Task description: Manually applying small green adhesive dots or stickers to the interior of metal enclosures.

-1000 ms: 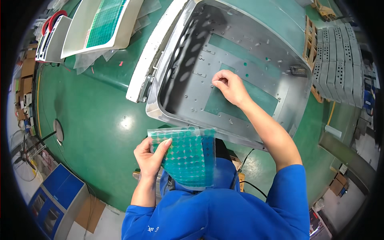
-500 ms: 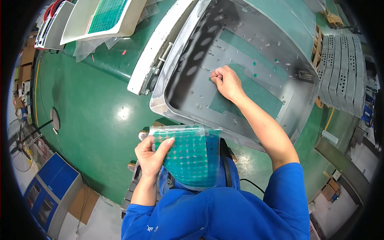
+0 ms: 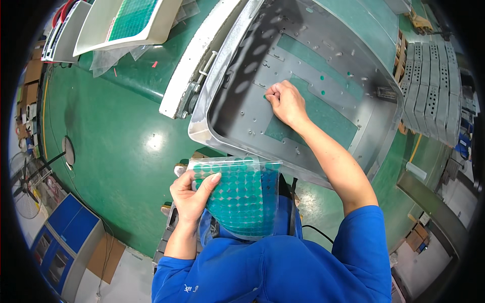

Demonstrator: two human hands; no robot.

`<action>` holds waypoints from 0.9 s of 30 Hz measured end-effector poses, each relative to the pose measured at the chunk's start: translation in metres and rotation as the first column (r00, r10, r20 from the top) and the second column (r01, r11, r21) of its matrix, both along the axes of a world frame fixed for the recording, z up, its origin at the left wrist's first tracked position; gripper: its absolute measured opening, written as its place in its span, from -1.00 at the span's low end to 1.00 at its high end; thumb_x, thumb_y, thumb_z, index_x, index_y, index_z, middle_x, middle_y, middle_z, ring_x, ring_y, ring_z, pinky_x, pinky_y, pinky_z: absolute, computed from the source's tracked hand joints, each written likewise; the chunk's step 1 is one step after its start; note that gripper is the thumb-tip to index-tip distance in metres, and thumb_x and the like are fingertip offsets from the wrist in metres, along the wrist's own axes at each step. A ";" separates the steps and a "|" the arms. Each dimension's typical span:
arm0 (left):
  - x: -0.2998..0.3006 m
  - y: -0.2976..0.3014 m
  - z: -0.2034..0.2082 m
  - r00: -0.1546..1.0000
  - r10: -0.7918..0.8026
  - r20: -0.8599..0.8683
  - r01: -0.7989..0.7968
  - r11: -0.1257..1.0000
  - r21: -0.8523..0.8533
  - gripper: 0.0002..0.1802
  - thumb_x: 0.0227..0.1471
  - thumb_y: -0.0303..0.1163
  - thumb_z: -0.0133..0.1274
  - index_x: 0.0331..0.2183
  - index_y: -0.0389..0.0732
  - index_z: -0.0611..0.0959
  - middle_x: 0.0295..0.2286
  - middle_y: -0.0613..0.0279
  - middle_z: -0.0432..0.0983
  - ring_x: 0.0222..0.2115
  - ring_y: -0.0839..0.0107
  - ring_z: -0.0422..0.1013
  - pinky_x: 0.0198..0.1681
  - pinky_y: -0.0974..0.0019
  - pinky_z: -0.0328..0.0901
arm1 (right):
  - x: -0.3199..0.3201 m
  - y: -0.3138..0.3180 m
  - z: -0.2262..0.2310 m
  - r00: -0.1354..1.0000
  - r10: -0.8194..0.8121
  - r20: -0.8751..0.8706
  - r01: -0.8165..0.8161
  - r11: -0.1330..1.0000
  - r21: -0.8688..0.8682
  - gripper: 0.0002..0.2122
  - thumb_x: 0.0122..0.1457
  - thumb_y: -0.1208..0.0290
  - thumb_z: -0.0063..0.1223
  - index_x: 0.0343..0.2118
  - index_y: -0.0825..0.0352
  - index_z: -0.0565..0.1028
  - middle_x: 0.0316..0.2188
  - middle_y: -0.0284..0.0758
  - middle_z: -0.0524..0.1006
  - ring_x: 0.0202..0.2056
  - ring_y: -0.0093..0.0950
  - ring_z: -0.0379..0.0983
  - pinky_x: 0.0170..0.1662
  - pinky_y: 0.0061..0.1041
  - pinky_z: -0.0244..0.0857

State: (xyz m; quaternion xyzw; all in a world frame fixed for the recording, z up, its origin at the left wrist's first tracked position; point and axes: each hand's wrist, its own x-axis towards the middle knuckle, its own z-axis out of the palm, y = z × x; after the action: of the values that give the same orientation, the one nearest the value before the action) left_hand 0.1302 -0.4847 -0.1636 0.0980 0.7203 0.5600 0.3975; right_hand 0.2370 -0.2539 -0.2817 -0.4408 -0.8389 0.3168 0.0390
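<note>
My left hand (image 3: 189, 194) is closed on a clear-backed sheet of green round stickers (image 3: 235, 202), thumb on top, held in front of my body. Some of its circles look peeled off, leaving pale gaps. Reaching into a large grey metal enclosure (image 3: 199, 132), my right hand (image 3: 289, 105) pinches a small green round sticker (image 3: 264, 96) at its fingertips, close to or touching the inner panel; contact is partly hidden by the fingers. Further right on that panel, green dots (image 3: 322, 78) cover a few spots among small studs and holes.
A white-edged door (image 3: 174, 96) hangs at the enclosure's left side. Beyond it, a cream bin (image 3: 83, 43) holds more green sticker sheets, with plastic film beneath. Perforated grey metal parts (image 3: 432, 91) stand at the right. A fan (image 3: 68, 151) and a blue-doored cabinet (image 3: 73, 219) are at left.
The view has shifted very slightly. My right fingers stay at nearly the same spot on the panel, and my left hand keeps its hold on the sheet.
</note>
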 end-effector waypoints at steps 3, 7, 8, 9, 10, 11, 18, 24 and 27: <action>0.000 0.001 0.000 1.000 -0.001 0.000 0.001 1.000 0.001 -0.86 -0.24 -0.54 0.12 -0.49 -0.34 0.54 -0.56 0.32 0.44 -0.58 0.64 0.29 -0.49 0.59 0.19 | -0.001 -0.002 0.002 1.000 0.006 -0.003 -0.006 1.000 0.031 -0.96 -0.12 0.45 0.04 -0.58 0.24 0.42 -0.56 -0.38 0.34 -0.44 -0.44 0.31 -0.38 -0.45 0.20; 0.000 0.000 0.000 1.000 -0.005 -0.004 0.005 1.000 0.001 -0.86 -0.24 -0.55 0.12 -0.49 -0.34 0.54 -0.56 0.32 0.44 -0.58 0.63 0.29 -0.49 0.59 0.19 | 0.000 -0.003 0.002 0.999 0.002 -0.051 0.000 0.999 0.046 -0.94 -0.13 0.45 0.06 -0.58 0.25 0.41 -0.58 -0.39 0.33 -0.48 -0.47 0.30 -0.41 -0.47 0.19; 0.000 0.000 0.000 1.000 -0.003 -0.001 0.003 1.000 0.003 -0.86 -0.24 -0.55 0.12 -0.49 -0.34 0.54 -0.57 0.32 0.44 -0.58 0.63 0.29 -0.49 0.59 0.19 | 0.001 -0.003 0.003 0.997 -0.003 -0.074 0.005 1.000 0.027 -0.93 -0.14 0.45 0.07 -0.57 0.25 0.41 -0.60 -0.40 0.32 -0.51 -0.48 0.29 -0.42 -0.48 0.18; 0.000 0.000 0.001 1.000 -0.003 0.006 0.003 1.000 -0.002 -0.86 -0.24 -0.55 0.12 -0.49 -0.34 0.54 -0.57 0.32 0.44 -0.58 0.63 0.29 -0.49 0.59 0.19 | 0.001 -0.003 0.004 0.995 -0.008 -0.097 0.009 1.000 0.008 -0.92 -0.14 0.45 0.08 -0.57 0.25 0.40 -0.62 -0.40 0.31 -0.53 -0.49 0.28 -0.44 -0.48 0.18; -0.001 0.000 0.001 1.000 -0.001 0.014 0.001 1.000 -0.006 -0.86 -0.24 -0.55 0.12 -0.49 -0.34 0.54 -0.57 0.32 0.44 -0.58 0.63 0.29 -0.49 0.59 0.19 | 0.001 -0.003 0.005 0.993 -0.041 -0.115 0.037 0.999 -0.035 -0.89 -0.16 0.44 0.10 -0.56 0.25 0.40 -0.63 -0.42 0.30 -0.55 -0.50 0.27 -0.45 -0.49 0.17; -0.001 0.000 0.002 1.000 0.001 0.021 0.000 1.000 -0.011 -0.86 -0.24 -0.55 0.12 -0.49 -0.34 0.54 -0.57 0.32 0.44 -0.58 0.63 0.29 -0.48 0.59 0.19 | 0.001 -0.003 0.005 0.989 -0.073 -0.131 0.063 0.995 -0.078 -0.86 -0.18 0.42 0.13 -0.55 0.25 0.39 -0.65 -0.43 0.30 -0.58 -0.52 0.25 -0.47 -0.50 0.16; -0.003 -0.001 0.004 0.998 -0.007 -0.065 0.006 1.000 -0.013 -0.87 -0.25 -0.56 0.12 -0.51 -0.34 0.55 -0.57 0.33 0.45 -0.58 0.65 0.29 -0.49 0.60 0.18 | -0.011 0.020 0.017 0.977 -0.130 0.170 0.157 0.976 -0.154 -0.72 -0.30 0.31 0.24 -0.53 0.23 0.37 -0.68 -0.49 0.30 -0.61 -0.59 0.22 -0.52 -0.55 0.14; -0.001 -0.001 0.015 0.991 -0.086 -0.105 0.090 0.996 0.030 -0.90 -0.27 -0.59 0.11 -0.53 -0.34 0.55 -0.60 0.34 0.46 -0.61 0.65 0.30 -0.52 0.60 0.18 | 0.008 -0.018 0.116 0.844 0.057 -0.534 -0.337 0.830 -0.444 -0.87 -0.16 0.50 0.11 -0.49 0.35 0.44 -0.56 -0.37 0.43 -0.51 -0.57 0.31 -0.42 -0.61 0.19; 0.002 0.012 0.022 0.960 -0.189 -0.208 0.209 0.975 0.078 -0.91 -0.29 -0.60 0.12 -0.56 -0.34 0.56 -0.62 0.29 0.46 -0.62 0.64 0.31 -0.54 0.59 0.18 | 0.025 -0.047 0.153 0.806 0.259 -0.532 -0.452 0.849 -0.273 -0.89 -0.16 0.56 0.11 -0.50 0.36 0.46 -0.58 -0.37 0.45 -0.47 -0.54 0.35 -0.39 -0.63 0.22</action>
State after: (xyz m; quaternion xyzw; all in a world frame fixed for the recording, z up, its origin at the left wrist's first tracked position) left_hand 0.1325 -0.4731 -0.1419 0.2452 0.7143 0.5396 0.3722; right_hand 0.2621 -0.3011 -0.1286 -0.1793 -0.7921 0.5757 0.0947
